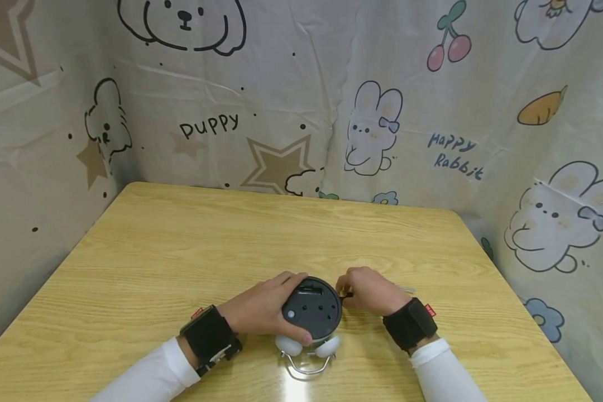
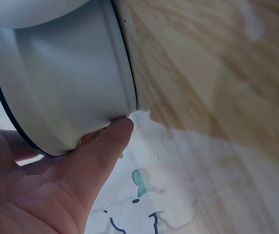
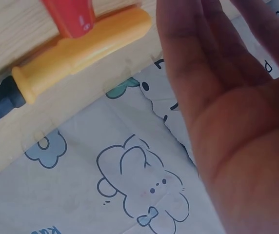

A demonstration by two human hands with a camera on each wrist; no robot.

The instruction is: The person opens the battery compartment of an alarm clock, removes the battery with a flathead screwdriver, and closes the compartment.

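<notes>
A round twin-bell alarm clock (image 1: 312, 308) lies face down on the table, its dark back up with an open battery slot. My left hand (image 1: 261, 307) grips it from the left, thumb over the near edge of the back. In the left wrist view the fingers hold the clock's pale side wall (image 2: 71, 78). My right hand (image 1: 369, 290) is bent beside the clock's right edge, pinching a small black piece (image 1: 349, 295) whose kind is unclear. A screwdriver with a yellow handle (image 3: 86, 51) lies by this hand, mostly hidden by it in the head view.
In the right wrist view a red thing (image 3: 73, 17) overlaps the yellow handle; its kind is not clear. The clock's two white bells and wire handle (image 1: 306, 371) point toward the near edge. Printed cloth (image 1: 261, 84) hangs behind and beside the wooden table (image 1: 181, 240).
</notes>
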